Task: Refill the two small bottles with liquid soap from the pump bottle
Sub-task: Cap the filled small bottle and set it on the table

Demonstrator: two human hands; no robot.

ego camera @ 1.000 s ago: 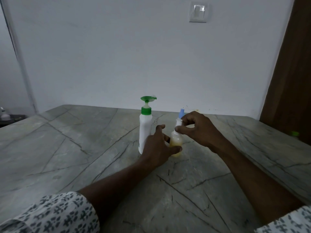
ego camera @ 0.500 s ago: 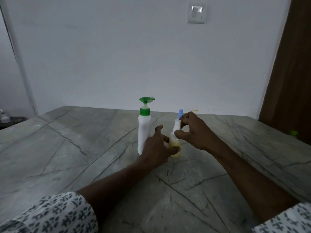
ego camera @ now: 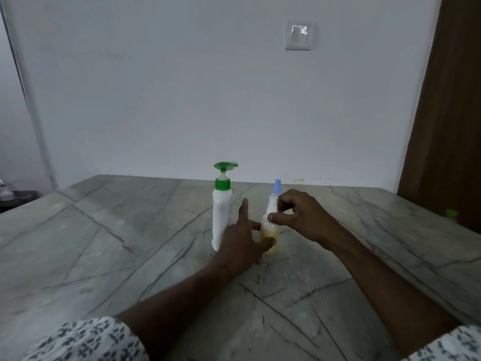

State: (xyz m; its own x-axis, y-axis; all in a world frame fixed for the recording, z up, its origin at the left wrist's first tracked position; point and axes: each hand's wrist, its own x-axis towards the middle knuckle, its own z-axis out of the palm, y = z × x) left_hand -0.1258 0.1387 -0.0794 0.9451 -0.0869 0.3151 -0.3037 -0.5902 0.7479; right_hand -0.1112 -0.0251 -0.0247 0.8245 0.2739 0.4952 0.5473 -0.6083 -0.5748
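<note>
So the pump bottle (ego camera: 221, 212) was my reference point: white body, green collar and green pump head, standing upright on the grey veined stone table (ego camera: 104, 243), toward the far edge.

Way off to the left of the pump bottle, past the table edge, there was something dark and low (ego camera: 10, 198) that I couldn't make out. Nearer the camera and left of the bottle, a white sleeve with a dark print (ego camera: 86, 340) covered the left forearm.

Just right of the pump bottle's base sat the left hand (ego camera: 239, 243). It held the small bottle (ego camera: 270, 230) low down, with its thumb across the front, its index finger pointing straight up and the other fingers mostly hidden behind.

The small bottle stood upright just beside the pump bottle on its right, not touching it as far as I could tell. It had yellowish liquid in it, a white neck and a blue tip (ego camera: 277, 185).

Right of that, the right hand (ego camera: 299, 217) pinched the small bottle's white neck between thumb and curled fingers.

High on the wall, up and right of the pump bottle, was a light switch (ego camera: 298, 35). Far right of the bottle, at the table's edge, was a small green-capped thing (ego camera: 451, 213), too blurry to identify, with a brown door (ego camera: 447, 113) behind it.
</note>
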